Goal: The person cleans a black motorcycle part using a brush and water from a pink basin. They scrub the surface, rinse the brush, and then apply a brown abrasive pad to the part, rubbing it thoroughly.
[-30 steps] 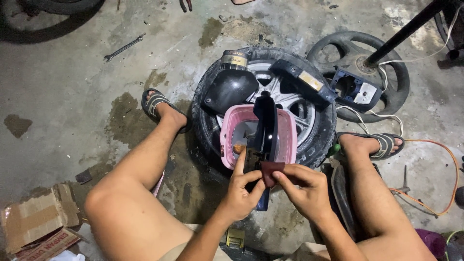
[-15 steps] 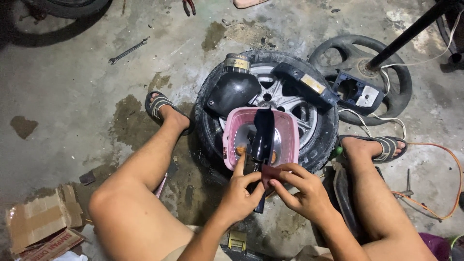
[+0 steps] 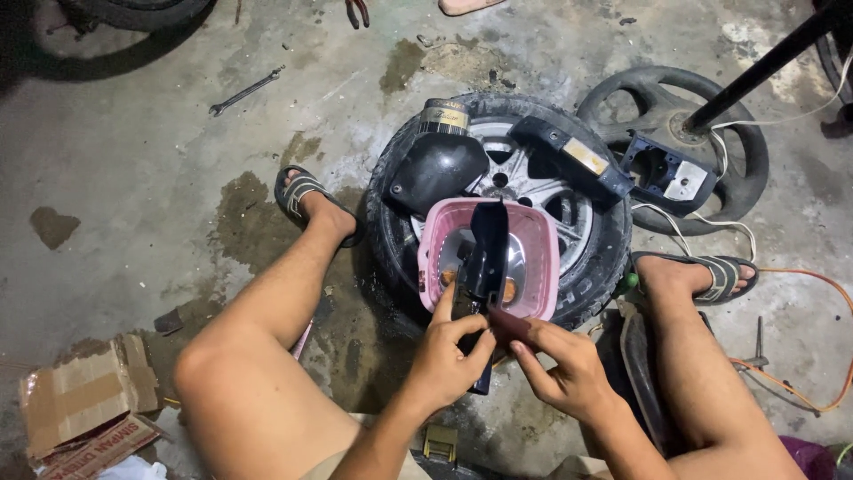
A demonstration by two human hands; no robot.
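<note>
My left hand [image 3: 449, 351] grips a long black plastic part [image 3: 487, 244] that stands upright over a pink basket [image 3: 542, 258]. My right hand [image 3: 555, 364] pinches a small dark reddish piece [image 3: 506, 322] against the lower end of that part. The basket rests on a car tyre with an alloy rim [image 3: 586, 267] lying flat between my bare legs. What lies in the basket is mostly hidden by the part.
On the tyre lie a black rounded cover [image 3: 435, 169] and a black bar-shaped part [image 3: 573, 156]. A steering wheel [image 3: 680, 147] lies at the back right with white wires. A spanner [image 3: 244, 92] lies on the stained concrete, cardboard [image 3: 75, 409] at the lower left, an orange cable [image 3: 822, 356] at the right.
The view has drifted slightly; my hands stay on the black part, and my right fingers have shifted on the small reddish piece at its lower end.
</note>
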